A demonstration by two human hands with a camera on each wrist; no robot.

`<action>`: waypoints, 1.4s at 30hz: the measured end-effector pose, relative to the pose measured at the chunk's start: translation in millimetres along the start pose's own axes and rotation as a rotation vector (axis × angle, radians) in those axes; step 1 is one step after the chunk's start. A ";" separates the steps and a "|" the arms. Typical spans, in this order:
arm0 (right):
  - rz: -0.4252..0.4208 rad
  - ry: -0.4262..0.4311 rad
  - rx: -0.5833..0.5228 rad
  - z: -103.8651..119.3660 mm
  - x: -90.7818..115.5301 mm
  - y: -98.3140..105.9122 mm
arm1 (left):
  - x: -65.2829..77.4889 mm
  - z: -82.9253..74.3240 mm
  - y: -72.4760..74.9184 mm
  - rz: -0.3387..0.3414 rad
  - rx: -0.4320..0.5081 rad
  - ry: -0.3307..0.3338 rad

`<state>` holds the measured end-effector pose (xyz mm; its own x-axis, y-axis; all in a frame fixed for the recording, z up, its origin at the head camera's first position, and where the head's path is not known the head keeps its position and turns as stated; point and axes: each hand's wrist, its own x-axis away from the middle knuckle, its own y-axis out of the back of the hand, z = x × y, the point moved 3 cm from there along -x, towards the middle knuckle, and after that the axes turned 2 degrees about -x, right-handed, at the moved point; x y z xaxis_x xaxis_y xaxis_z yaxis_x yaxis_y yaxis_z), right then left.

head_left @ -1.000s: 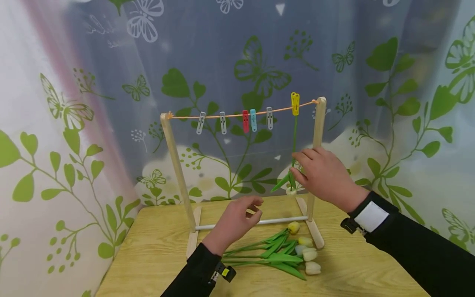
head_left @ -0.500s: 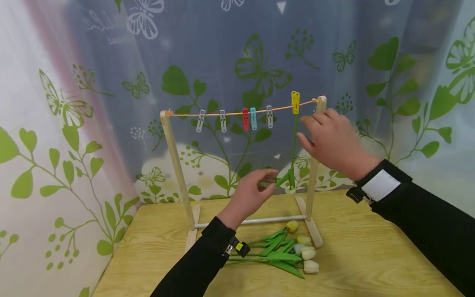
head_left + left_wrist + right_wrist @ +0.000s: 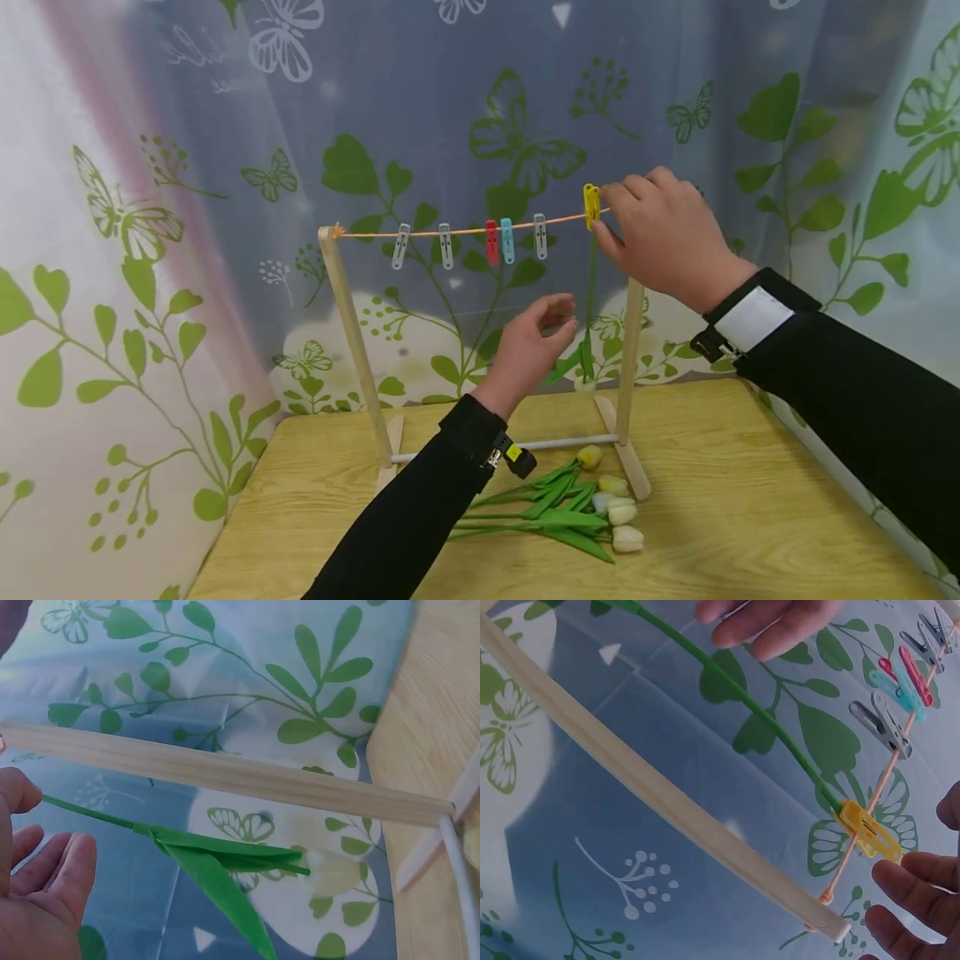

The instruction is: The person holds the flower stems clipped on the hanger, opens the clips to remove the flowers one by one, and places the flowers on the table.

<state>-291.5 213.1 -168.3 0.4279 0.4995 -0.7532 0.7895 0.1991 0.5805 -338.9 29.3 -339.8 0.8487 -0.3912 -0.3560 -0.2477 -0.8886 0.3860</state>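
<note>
A white tulip (image 3: 330,874) hangs head down from the orange cord, its green stem (image 3: 750,705) clipped by a yellow clothespin (image 3: 591,207). My right hand (image 3: 667,233) is up at this clothespin; in the right wrist view its fingertips (image 3: 889,874) lie at the clip's free end, with the thumb apart from it. Lower down, my left hand (image 3: 532,350) hovers left of the stem with fingers loosely bent and nothing in its grasp. Its thumb (image 3: 26,791) overlaps the stem's upper end in the left wrist view.
Grey, red and blue clothespins (image 3: 492,242) sit along the cord (image 3: 558,221). Wooden posts (image 3: 348,333) and a white rod (image 3: 562,442) form the rack. Several tulips (image 3: 555,517) lie in front on the wooden table (image 3: 750,500). A patterned curtain (image 3: 420,100) hangs behind.
My right hand has risen from beside the tulip's leaves to the yellow clothespin. My left hand has moved up and to the right, from over the rod to beside the hanging stem.
</note>
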 end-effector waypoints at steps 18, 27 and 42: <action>0.262 -0.192 -0.023 -16.4 -39.7 -4.7 | -54.0 -29.8 1.3 -0.124 0.128 -0.017; 0.384 -0.159 -0.019 -18.6 -48.3 -13.0 | -60.7 -37.4 -4.8 -0.128 0.130 -0.021; 0.486 -0.124 -0.067 -19.6 -53.2 -21.4 | -74.2 -53.7 -18.8 -0.146 0.321 -0.038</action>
<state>-339.8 198.8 -134.6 0.7913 0.4451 -0.4192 0.4574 0.0239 0.8889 -372.1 87.9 -275.0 0.8696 -0.2577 -0.4212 -0.2642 -0.9635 0.0439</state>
